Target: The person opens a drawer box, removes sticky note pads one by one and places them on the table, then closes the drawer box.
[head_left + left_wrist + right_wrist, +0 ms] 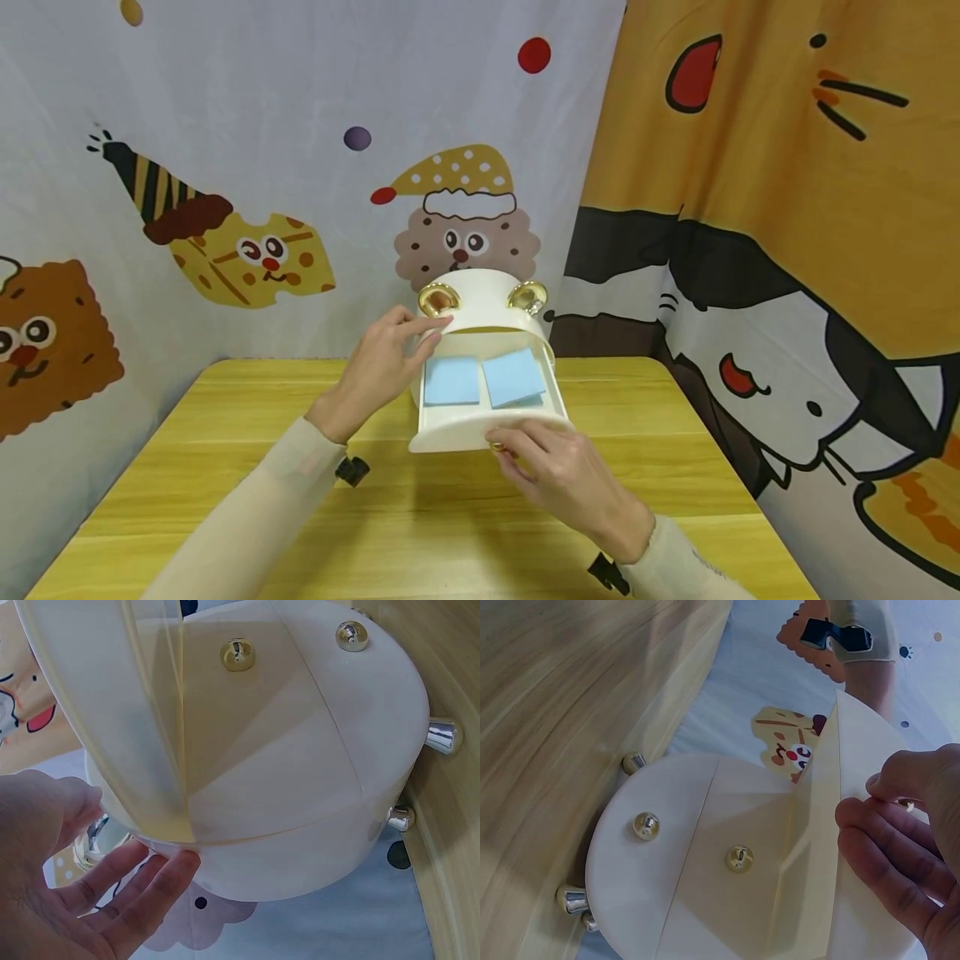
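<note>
A round white drawer box (482,293) with gold ears and gold feet stands on the table. Its top drawer (450,437) is pulled out toward me. Inside it lie a flat light-blue square (452,382) on the left and a light-blue stack (513,377), turned at an angle, on the right. With thumb and index finger my right hand (558,477) pinches the gold drawer knob (906,804) at the drawer's front. My left hand (378,367) rests its straight fingertips on the box's left side, as the left wrist view shows, next to the left ear (438,299).
Two lower drawers, each with a gold knob (646,826), are closed. The wooden table (187,500) extends around the box. A cartoon-printed curtain (285,83) hangs right behind it, and another yellow one (810,150) along the right.
</note>
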Available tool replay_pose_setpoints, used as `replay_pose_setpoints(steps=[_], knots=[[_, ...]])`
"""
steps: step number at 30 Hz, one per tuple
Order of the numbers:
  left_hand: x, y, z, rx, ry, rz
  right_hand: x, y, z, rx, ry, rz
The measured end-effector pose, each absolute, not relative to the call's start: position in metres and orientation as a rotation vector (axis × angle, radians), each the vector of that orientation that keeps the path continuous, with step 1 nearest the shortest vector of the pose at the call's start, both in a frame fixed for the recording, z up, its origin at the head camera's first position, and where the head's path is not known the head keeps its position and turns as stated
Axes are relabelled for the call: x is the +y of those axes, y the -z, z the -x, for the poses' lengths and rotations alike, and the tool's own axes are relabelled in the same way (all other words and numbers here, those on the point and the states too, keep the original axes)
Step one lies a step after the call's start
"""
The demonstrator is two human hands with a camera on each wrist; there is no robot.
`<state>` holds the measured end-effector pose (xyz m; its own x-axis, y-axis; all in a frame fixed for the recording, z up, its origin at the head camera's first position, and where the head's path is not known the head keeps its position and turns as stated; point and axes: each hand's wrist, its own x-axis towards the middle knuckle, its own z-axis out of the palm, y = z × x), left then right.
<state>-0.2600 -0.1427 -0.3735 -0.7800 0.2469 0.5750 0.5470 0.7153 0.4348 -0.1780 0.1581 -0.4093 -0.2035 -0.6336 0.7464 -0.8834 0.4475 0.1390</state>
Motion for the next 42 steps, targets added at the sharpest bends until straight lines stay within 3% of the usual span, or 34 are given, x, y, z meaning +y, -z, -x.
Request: replay_pose_setpoints(steps=[23, 42], knots=[[-0.141, 0.376, 0.258, -2.410, 0.821, 0.615, 0.161, 0.416, 0.176, -1.975, -0.435, -1.295], [-0.139, 0.373, 0.258, -2.404, 0.791, 0.629, 0.170, 0.386, 0.177, -1.991, -0.624, -1.416]])
